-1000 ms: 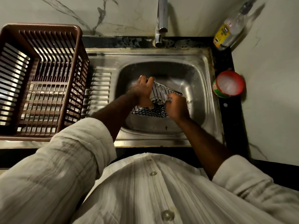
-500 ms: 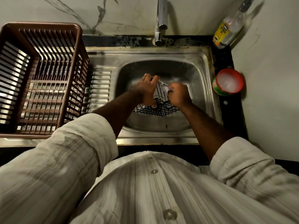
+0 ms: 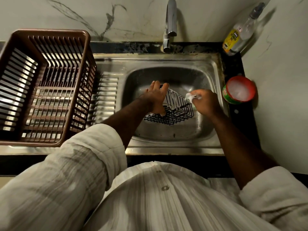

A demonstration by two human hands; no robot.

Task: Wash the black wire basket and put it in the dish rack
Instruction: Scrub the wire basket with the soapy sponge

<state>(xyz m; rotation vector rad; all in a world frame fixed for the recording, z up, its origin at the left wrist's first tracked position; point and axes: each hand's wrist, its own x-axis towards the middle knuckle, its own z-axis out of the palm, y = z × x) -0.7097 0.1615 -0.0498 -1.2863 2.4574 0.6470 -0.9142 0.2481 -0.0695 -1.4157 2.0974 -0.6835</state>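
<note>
Still mid-scrub, nowhere near racking yet. Black wire basket (image 3: 173, 112) sitting tilted inside the sink (image 3: 215, 67), down in the bowl and well below the tap (image 3: 170, 22). Left hand (image 3: 156, 99) clamped over the basket's near-left rim, fingers draped across the top wire and thumb hooked underneath, same hold as half a second back. Right hand (image 3: 205, 104) closed around a small soapy scrubber (image 3: 190, 97); half a second ago pressed right onto the wires near the middle, now slid off toward the sink's right wall, at or just off the basket's right corner, too blurry to call contact. Reads like the end of a stroke or a reach back for more soap, so probably one face done and others still to go, plus a rinse; no water visible from the tap. Room-wise: sink bowl fairly tight around the basket, walls close on the right where the scrubbing hand works, more open toward the front of the sink. Red soap tub (image 3: 240, 92) just right of the sink on the dark ledge, bottle (image 3: 240, 34) at the sink's far right corner, both easy to knock with an elbow. Brown dish rack (image 3: 50, 33) left of the sink, on the drainboard, nothing visible inside it, tall rim to lift over. Path from sink to rack looks clear, just the left forearm crossing it.
</note>
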